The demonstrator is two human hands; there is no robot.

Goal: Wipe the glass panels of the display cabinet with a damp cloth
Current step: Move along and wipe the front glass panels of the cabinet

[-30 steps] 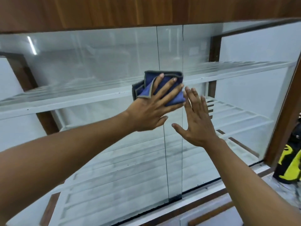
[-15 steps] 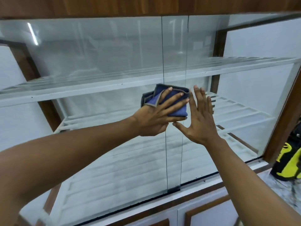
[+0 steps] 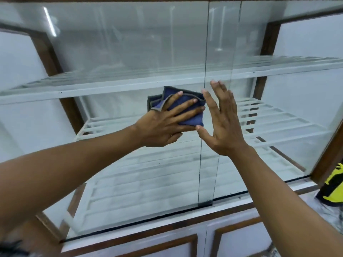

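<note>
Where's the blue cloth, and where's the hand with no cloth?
blue cloth (image 3: pixel 194 118): head view, bare lower right part.
right hand (image 3: pixel 224 125): head view, back of the hand.

Left grip, right grip, both flat.

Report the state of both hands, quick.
Left hand: open, straight fingers pressing the blue cloth against the glass panel.
Right hand: open, holding nothing, fingers spread beside the cloth.
</note>
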